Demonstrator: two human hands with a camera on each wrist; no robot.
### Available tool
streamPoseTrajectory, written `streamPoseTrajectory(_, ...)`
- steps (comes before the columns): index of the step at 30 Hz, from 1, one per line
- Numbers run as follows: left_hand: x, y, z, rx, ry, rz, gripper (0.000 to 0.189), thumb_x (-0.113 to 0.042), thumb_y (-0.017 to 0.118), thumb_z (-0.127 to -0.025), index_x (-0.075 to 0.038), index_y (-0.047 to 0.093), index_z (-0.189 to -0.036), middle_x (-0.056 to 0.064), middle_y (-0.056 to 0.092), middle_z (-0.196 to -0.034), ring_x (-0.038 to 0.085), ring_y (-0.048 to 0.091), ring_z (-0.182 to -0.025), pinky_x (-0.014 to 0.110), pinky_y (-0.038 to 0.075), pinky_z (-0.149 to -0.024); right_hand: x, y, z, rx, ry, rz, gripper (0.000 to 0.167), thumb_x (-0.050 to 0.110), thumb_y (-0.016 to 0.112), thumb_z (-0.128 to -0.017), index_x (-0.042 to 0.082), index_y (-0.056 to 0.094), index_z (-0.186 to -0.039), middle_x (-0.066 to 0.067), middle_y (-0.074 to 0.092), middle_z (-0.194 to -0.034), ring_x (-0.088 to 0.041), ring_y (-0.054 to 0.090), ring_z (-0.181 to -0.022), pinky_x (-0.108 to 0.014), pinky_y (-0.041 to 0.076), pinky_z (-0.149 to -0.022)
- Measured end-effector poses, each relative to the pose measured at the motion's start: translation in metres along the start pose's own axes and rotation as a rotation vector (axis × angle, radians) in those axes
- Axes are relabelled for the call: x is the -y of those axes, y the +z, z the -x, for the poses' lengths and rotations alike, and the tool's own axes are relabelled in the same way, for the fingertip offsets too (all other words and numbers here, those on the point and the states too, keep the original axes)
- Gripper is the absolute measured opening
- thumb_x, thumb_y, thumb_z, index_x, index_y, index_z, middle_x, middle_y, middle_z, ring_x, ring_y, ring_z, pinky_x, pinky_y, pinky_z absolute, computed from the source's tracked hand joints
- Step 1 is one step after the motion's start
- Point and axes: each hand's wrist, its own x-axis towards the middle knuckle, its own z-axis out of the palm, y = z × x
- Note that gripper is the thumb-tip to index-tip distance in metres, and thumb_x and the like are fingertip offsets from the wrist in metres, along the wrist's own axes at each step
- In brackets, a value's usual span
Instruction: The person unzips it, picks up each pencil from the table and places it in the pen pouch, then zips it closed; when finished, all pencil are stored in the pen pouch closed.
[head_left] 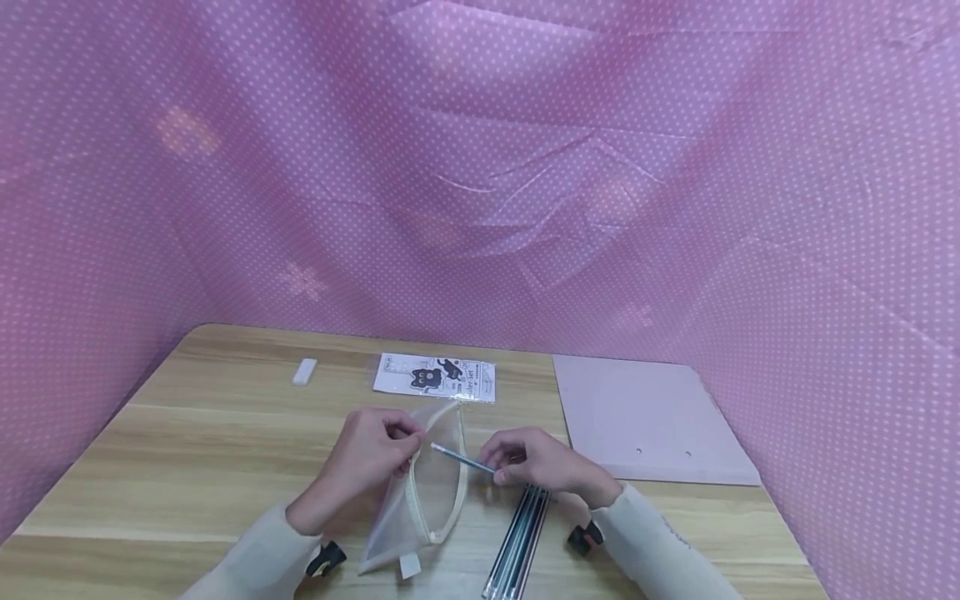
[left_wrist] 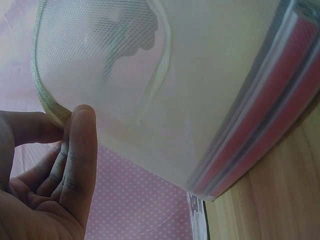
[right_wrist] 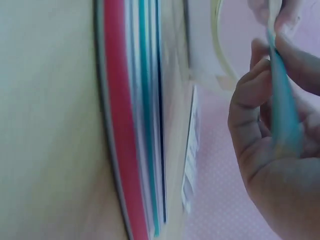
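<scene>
A translucent mesh zip pouch (head_left: 397, 517) with a cream zipper stands with its mouth gaping toward the right. My left hand (head_left: 375, 450) pinches the zippered edge between thumb and fingers, as the left wrist view shows at the zipper (left_wrist: 47, 102). In my right hand (head_left: 543, 460) is a slim teal pencil (head_left: 461, 457), its pale end pointing left at the pouch mouth. The right wrist view shows the pencil (right_wrist: 284, 100) lying along the curled fingers, blurred. Below the right hand lies a bundle of long, thin pencils (head_left: 517, 542) in red, teal and dark colours.
Behind the pouch lies a packaged ruler set (head_left: 435, 377) with black cat drawings. A small white block (head_left: 303, 372) is at the back left of the wooden table (head_left: 187, 450). A pale flat folder or board (head_left: 652, 417) covers the back right. Pink dotted cloth (head_left: 480, 208) encloses the table.
</scene>
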Motion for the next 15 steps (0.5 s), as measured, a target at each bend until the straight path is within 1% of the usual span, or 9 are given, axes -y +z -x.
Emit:
streamPoseTrajectory(3,0.001,0.000,0.000,-0.002,0.002,0.002,0.003,-0.007,0.074,-0.085,-0.006,0.077,-0.084,0.002,0.071,-0.065,0.015,0.062,-0.048,0.026,0.056,-0.045,0.005,0.004,-0.002,-0.008,0.013,-0.062,0.030,0.010,0.070,-0.090,0.010,0.069,-0.120,-0.022,0.073,-0.105,-0.009,0.067,-0.089,-0.022,0.056,-0.079)
streamPoseTrajectory(6,0.001,0.000,0.000,-0.008,-0.004,0.009,0.005,-0.007,0.073,-0.085,-0.009,0.077,-0.082,0.002,0.070,-0.064,0.015,0.062,-0.048,0.026,0.056,-0.046,0.011,0.009,-0.005,0.017,0.010,-0.116,0.033,0.009,0.069,-0.090,0.004,0.068,-0.123,-0.029,0.070,-0.106,-0.007,0.067,-0.087,-0.020,0.056,-0.076)
streamPoseTrajectory(10,0.001,-0.002,0.000,-0.010,-0.006,0.010,0.007,-0.007,0.073,-0.085,-0.011,0.077,-0.081,0.003,0.070,-0.064,0.015,0.063,-0.049,0.026,0.056,-0.046,0.015,0.016,-0.007,0.048,0.031,-0.187,0.035,0.007,0.068,-0.090,-0.002,0.066,-0.124,-0.037,0.066,-0.108,-0.006,0.066,-0.084,-0.018,0.056,-0.073)
streamPoseTrajectory(15,0.000,-0.003,-0.001,-0.012,-0.014,0.002,0.004,-0.008,0.073,-0.085,-0.006,0.077,-0.086,0.003,0.071,-0.065,0.014,0.063,-0.049,0.026,0.056,-0.046,0.014,0.020,-0.010,0.054,0.067,-0.259,0.034,0.008,0.068,-0.090,0.000,0.066,-0.123,-0.041,0.063,-0.109,-0.008,0.066,-0.082,-0.020,0.056,-0.069)
